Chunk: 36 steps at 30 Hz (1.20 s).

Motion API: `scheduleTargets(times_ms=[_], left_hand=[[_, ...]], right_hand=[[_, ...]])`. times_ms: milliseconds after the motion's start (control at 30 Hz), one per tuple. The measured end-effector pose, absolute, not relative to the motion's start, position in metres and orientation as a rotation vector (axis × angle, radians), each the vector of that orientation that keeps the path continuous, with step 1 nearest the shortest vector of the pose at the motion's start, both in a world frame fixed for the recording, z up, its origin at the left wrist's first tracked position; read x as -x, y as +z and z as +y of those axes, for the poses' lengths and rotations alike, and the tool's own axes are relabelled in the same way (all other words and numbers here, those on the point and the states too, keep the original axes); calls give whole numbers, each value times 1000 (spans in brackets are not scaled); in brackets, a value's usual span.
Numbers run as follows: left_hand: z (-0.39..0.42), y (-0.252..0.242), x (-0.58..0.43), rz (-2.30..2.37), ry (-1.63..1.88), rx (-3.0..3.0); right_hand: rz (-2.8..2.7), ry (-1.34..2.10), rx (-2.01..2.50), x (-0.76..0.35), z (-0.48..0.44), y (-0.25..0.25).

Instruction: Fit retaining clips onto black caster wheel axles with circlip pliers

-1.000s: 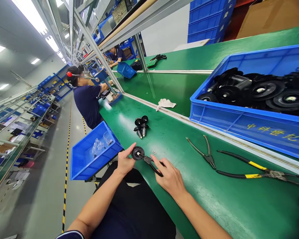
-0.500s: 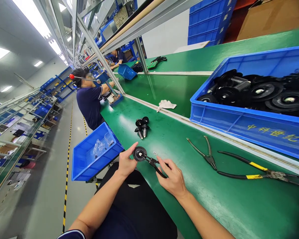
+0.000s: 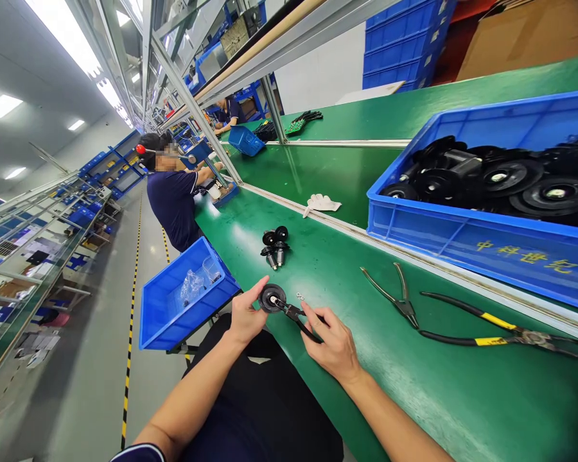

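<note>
My left hand (image 3: 246, 316) is closed on the edge of a black wheel-shaped part (image 3: 266, 299) with a pale centre. In my right hand (image 3: 334, 343) is a pair of pliers (image 3: 296, 314) with black handles, its jaws reaching to the wheel's centre. Some tiny silvery rings (image 3: 299, 296) lie on the green bench just beyond my right fingertips. Several black wheels with metal shafts (image 3: 275, 246) stand in a cluster past my left hand. Whether the plier tips grip anything is too small to tell.
To the right lie bare metal pliers (image 3: 399, 300) and larger pliers with black and yellow handles (image 3: 498, 330). A blue crate (image 3: 462, 237) of black wheels stands behind them. Further in are a white glove (image 3: 322, 203), a blue bin (image 3: 149, 321) at left, and a co-worker (image 3: 171, 199).
The plier jaws have moved slightly inward over the centre of the wheel. The wheel has tilted a little in my left hand; the bench things stay put.
</note>
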<state>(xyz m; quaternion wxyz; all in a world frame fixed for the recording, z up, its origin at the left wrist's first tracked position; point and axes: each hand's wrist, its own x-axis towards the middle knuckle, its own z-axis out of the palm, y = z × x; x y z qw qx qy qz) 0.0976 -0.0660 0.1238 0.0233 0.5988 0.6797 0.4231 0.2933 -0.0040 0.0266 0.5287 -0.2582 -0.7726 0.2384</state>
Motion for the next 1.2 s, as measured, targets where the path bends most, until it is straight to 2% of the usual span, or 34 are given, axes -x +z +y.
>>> scheduleTargets(times_ms=[533,700,800,900,967,1100,1200], left_hand=[[-63,129,-92,2096,1182,-2146],[-61,128,-95,2078,1198,-2102],[-63,127,-97,2057,1232,-2050],[-66,130,-104,2039,1291,-1863],[-62,134,-113,1973,1302,-1580],[-23,142,-147,1523,1176,-971],[33,156,-194,1242,1027,-793]], right_hand=[[-1967,648,704,-291,-10,26],[-1649,1126,609,-290,-8,20],[-1180,1496,764,-290,2,15],[-698,1754,865,-290,16,15],[-622,1785,847,-290,23,19],[-461,1869,758,-291,34,27],[-348,1880,719,-289,41,28]])
